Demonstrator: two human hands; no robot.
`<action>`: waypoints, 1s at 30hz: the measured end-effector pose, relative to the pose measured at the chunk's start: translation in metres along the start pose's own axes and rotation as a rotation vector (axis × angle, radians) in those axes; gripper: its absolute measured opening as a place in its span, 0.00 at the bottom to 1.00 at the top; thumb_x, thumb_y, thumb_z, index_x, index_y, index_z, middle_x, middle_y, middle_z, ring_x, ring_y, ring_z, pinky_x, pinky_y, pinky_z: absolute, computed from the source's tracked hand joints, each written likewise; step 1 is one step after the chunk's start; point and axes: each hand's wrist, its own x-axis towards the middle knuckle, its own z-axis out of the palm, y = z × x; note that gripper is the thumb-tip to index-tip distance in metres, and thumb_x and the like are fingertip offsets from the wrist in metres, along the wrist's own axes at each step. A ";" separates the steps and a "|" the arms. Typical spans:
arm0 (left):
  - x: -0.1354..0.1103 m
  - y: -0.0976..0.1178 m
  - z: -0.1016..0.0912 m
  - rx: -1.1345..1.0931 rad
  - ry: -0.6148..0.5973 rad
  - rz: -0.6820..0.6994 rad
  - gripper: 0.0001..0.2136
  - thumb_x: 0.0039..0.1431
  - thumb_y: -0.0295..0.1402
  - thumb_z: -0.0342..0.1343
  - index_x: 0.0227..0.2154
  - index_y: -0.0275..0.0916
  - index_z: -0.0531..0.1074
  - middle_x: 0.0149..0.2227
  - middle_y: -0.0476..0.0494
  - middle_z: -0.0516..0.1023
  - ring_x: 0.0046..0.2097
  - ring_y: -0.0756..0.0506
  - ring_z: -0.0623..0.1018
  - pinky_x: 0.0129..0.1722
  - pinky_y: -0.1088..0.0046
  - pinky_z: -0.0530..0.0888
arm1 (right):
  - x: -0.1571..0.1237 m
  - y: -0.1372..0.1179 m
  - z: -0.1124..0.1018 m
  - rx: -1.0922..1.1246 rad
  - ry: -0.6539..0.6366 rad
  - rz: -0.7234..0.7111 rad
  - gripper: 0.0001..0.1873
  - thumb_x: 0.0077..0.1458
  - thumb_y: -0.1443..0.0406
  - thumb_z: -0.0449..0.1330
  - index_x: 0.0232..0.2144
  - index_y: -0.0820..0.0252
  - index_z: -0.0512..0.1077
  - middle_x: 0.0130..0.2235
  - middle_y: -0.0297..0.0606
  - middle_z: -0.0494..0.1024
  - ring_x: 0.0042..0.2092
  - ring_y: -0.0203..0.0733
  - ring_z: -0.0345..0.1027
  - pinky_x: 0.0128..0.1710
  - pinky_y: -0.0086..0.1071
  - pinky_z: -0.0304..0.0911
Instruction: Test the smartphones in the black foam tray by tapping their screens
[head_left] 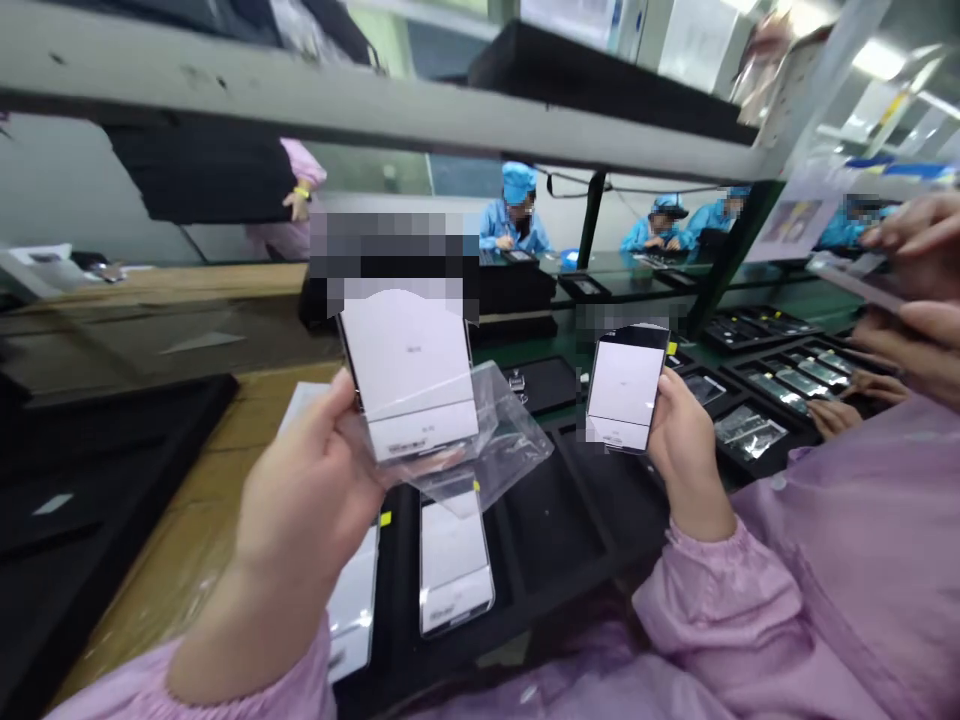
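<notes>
So both hands are busy here. The left hand (307,490) is curled around the edge and underside of a white-faced panel (412,375), with a clear plastic bag (514,440) bunched at its lower right corner. The right hand (682,430) pinches a second panel (626,385) by its right side; most of those fingers are hidden behind it, so can't tell how firm that grip is. Both panels are up above the black tray (555,500) on the bench.

My worry: slick plastic. If the bag slides against the fingers, the left panel could go with it, probably onto the tray panel (454,555) lying just below. Neither hand is free to catch anything. Bare fingertips could also smudge the faces. And the co-worker's hands (919,335) are working near the right arm, so an elbow knock might jolt that one-sided hold loose.
</notes>
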 end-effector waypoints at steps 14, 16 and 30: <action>0.024 0.040 0.034 -0.088 -0.123 0.205 0.23 0.72 0.36 0.37 0.56 0.32 0.73 0.44 0.37 0.84 0.42 0.36 0.85 0.28 0.56 0.84 | 0.051 -0.070 0.136 0.323 -0.200 -0.253 0.11 0.51 0.62 0.60 0.37 0.58 0.76 0.40 0.34 0.81 0.44 0.45 0.76 0.40 0.34 0.71; 0.026 0.040 0.030 -0.089 -0.116 0.209 0.23 0.72 0.35 0.37 0.56 0.32 0.73 0.44 0.37 0.84 0.42 0.35 0.85 0.28 0.54 0.84 | 0.048 -0.066 0.140 0.341 -0.205 -0.222 0.12 0.50 0.61 0.60 0.38 0.58 0.76 0.40 0.35 0.81 0.44 0.46 0.76 0.39 0.35 0.72; 0.051 0.017 0.022 -0.024 -0.271 0.059 0.23 0.72 0.37 0.39 0.54 0.29 0.75 0.39 0.34 0.85 0.37 0.36 0.84 0.28 0.59 0.82 | 0.063 -0.031 0.130 0.335 -0.204 -0.226 0.09 0.51 0.65 0.60 0.35 0.59 0.78 0.38 0.35 0.81 0.42 0.44 0.76 0.40 0.35 0.74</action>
